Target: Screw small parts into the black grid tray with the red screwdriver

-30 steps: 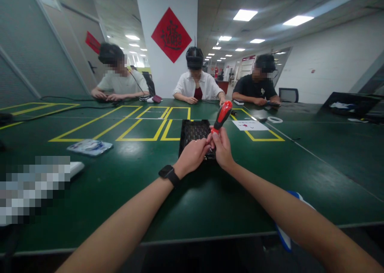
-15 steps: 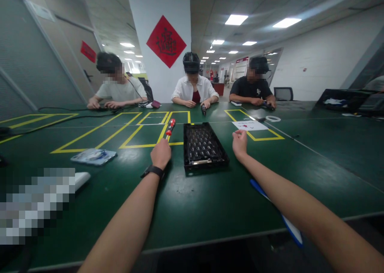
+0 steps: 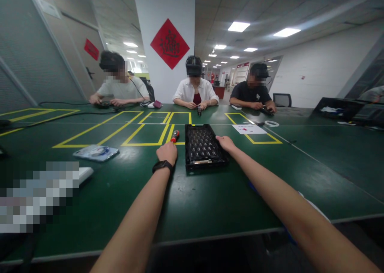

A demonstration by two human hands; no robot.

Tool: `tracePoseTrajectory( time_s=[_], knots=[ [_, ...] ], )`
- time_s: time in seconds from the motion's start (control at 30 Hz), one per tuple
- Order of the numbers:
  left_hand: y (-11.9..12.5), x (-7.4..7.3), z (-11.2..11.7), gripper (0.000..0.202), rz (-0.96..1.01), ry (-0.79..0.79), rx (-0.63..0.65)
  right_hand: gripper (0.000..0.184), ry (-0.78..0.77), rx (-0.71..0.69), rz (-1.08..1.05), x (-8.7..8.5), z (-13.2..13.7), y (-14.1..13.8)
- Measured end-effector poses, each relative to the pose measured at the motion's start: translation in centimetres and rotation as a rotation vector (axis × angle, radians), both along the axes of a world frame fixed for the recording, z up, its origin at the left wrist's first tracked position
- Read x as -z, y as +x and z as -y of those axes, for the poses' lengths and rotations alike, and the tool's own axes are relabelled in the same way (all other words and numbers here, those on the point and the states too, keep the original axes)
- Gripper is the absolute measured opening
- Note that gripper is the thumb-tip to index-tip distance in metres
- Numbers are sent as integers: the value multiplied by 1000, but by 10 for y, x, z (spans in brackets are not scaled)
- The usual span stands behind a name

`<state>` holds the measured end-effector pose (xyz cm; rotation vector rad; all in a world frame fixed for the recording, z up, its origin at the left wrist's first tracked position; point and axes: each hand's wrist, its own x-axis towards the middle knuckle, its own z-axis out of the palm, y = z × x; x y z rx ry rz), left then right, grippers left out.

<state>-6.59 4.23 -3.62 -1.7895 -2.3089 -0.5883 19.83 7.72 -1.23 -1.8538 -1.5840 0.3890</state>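
Note:
On the green table in front of me lies a black rectangular case (image 3: 200, 147), open side up, with a grid of small slots or holes and a metallic strip at its near end. My left hand (image 3: 168, 153) is closed just left of the case, holding a screwdriver (image 3: 175, 136) whose red and black handle points away from me; its shaft is largely hidden by the hand. At the case's right side, my right hand (image 3: 226, 143) grips the edge, thumb near the rim and the other fingers mostly hidden.
A clear bag with a cable (image 3: 96, 152) lies to the left. Beyond the case are yellow tape outlines (image 3: 144, 144), a printed sheet (image 3: 249, 129) and a white tape roll (image 3: 271, 123). A blue-edged object is partly under my right forearm. Three people sit across the table.
My right hand has moved left from near the sheet onto the case's right side. My left hand, with the screwdriver, has come lower and closer to the case.

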Motion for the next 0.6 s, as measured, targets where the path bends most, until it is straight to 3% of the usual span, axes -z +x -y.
tracePoseTrajectory(
  time_s=[0.17,0.37,0.47,0.6],
  knots=[
    [0,3,-6,34,43,-7,-30,14,-140,28,127,-12,-17,-16],
    [0,1,-5,37,57,-15,-37,27,-169,115,269,-23,-25,-20],
    [0,0,-3,37,30,-5,-36,31,-136,199,333,-33,-26,4],
    [0,1,-4,37,21,-14,-57,27,-49,333,416,-50,-14,74]
  ],
)
